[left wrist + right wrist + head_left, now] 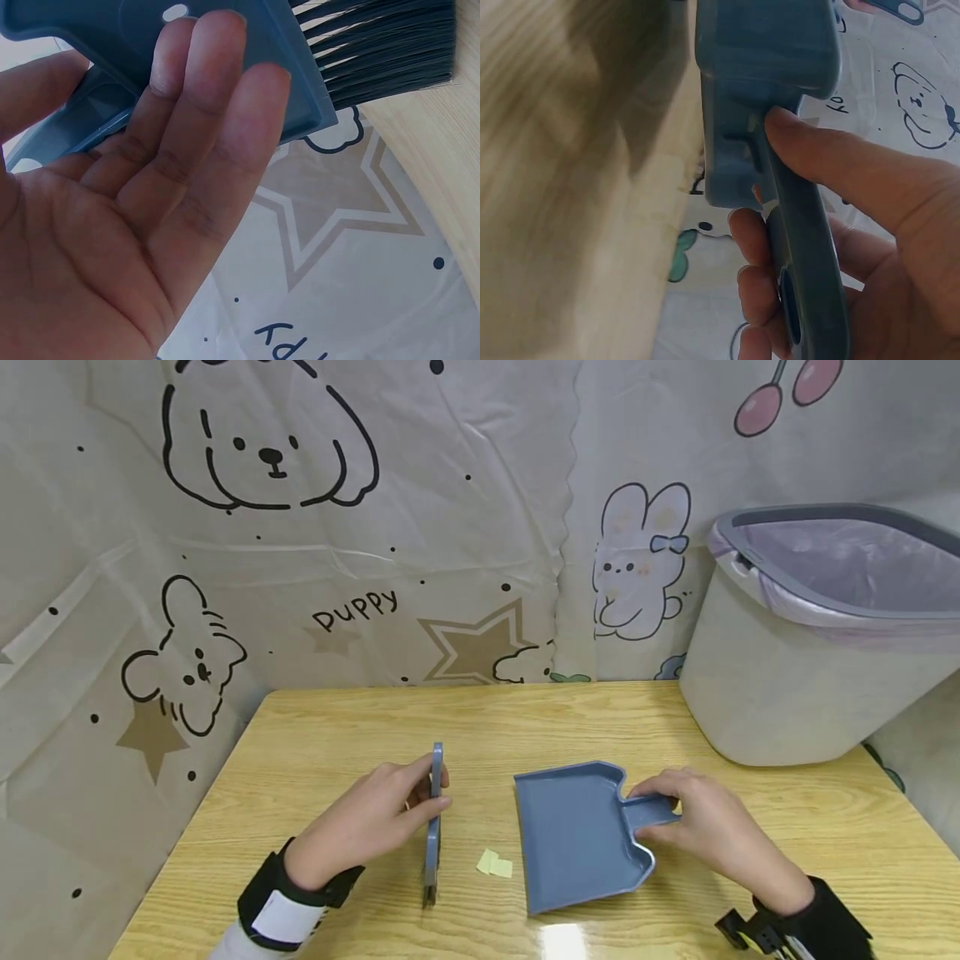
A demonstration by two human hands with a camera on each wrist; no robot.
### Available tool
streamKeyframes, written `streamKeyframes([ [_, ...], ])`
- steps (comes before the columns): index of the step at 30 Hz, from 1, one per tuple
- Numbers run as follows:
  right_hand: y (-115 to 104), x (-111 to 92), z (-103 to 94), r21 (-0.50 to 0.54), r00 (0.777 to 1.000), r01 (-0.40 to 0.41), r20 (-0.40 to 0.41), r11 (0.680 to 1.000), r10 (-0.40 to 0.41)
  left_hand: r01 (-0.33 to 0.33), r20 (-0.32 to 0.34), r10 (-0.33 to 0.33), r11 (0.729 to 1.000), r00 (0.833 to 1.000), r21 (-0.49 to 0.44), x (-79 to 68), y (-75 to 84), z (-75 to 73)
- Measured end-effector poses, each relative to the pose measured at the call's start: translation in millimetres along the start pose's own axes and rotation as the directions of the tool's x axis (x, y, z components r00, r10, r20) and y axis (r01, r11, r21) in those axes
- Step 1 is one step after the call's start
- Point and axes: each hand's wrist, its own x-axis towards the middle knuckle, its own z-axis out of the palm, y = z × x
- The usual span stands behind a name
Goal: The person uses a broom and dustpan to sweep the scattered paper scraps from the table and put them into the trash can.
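Note:
My left hand [360, 818] grips a blue hand brush [432, 852], seen edge-on in the head view. Dark bristles [390, 56] fan out from its head in the left wrist view, where the fingers lie along the blue plastic. On the other side, my right hand [708, 822] pinches the short handle of a blue dustpan [577, 843], thumb on one side and fingers on the other. The dustpan's open edge faces left, toward the brush. Between brush and pan lie small pale yellow paper scraps [495, 864] on the table.
A light wooden table [337, 718] spans the work area. At its back right stands a whitish trash bin [795, 685] with a grey rim and a lilac liner. Cloth printed with cartoon animals [465, 527] hangs behind and along the left side.

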Motion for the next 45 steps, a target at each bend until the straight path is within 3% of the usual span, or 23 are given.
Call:
streamKeyframes([
  [8, 4.7, -2.4, 10.9, 0.042, 0.995, -0.07, 0.068, 0.997, 0.067, 0.018, 0.004, -0.018, 1.0, 1.0, 0.008, -1.2, 3.0, -1.5],
  [26, 7.5, -3.6, 21.2, 0.035, 0.985, -0.106, 0.139, 0.994, 0.1, -0.053, -0.024, 0.053, 0.999, 0.998, 0.012, -6.8, 9.5, -6.3],
  [31, 8.2, -4.4, 23.9, 0.04, 0.982, -0.111, 0.158, 0.993, 0.103, -0.106, -0.043, 0.101, 0.988, 0.994, -0.112, -7.3, 8.5, -4.0],
  [35, 8.2, -3.6, 24.4, 0.036, 0.978, -0.125, 0.17, 0.992, 0.117, -0.134, -0.041, 0.128, 0.958, 0.991, -0.252, -3.6, 7.6, 2.3],
  [40, 7.6, -4.0, 24.9, 0.037, 0.976, -0.138, 0.174, 0.99, 0.13, -0.08, 0.019, 0.095, 0.917, 0.995, -0.392, 0.3, 5.4, 11.9],
  [45, 8.7, -5.0, 25.6, 0.042, 0.977, -0.128, 0.175, 0.991, 0.119, -0.042, 0.074, 0.08, 0.904, 0.994, -0.425, 3.7, 0.9, 19.4],
])
